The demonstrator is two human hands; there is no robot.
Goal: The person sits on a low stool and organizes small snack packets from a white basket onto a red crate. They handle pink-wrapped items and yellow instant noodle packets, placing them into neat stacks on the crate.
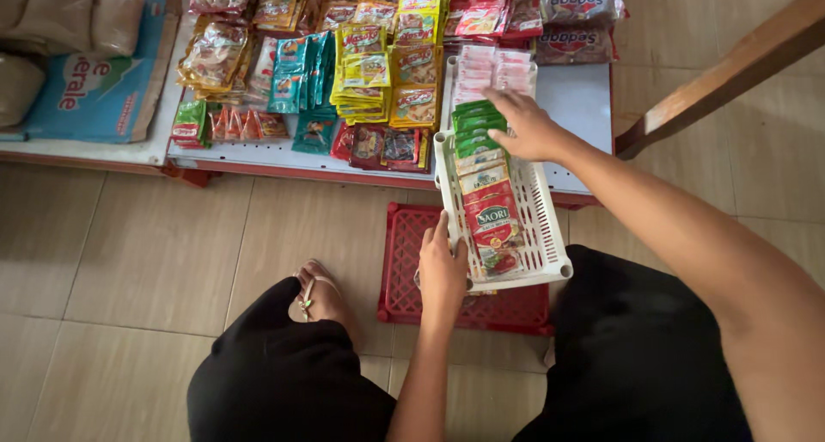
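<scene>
Knees frame the left hand, fingers curled around the near rim of a white basket to steady it above a red crate; the right hand, fingers spread, presses green sachets filed upright inside.

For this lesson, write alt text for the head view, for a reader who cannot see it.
A person's left hand grips the near edge of a white slotted plastic basket of sauce sachets, while the right hand reaches onto green sachets at its far end, above a red plastic crate.

Glossy foil sachets fill a white plastic basket above a red plastic crate.
</scene>
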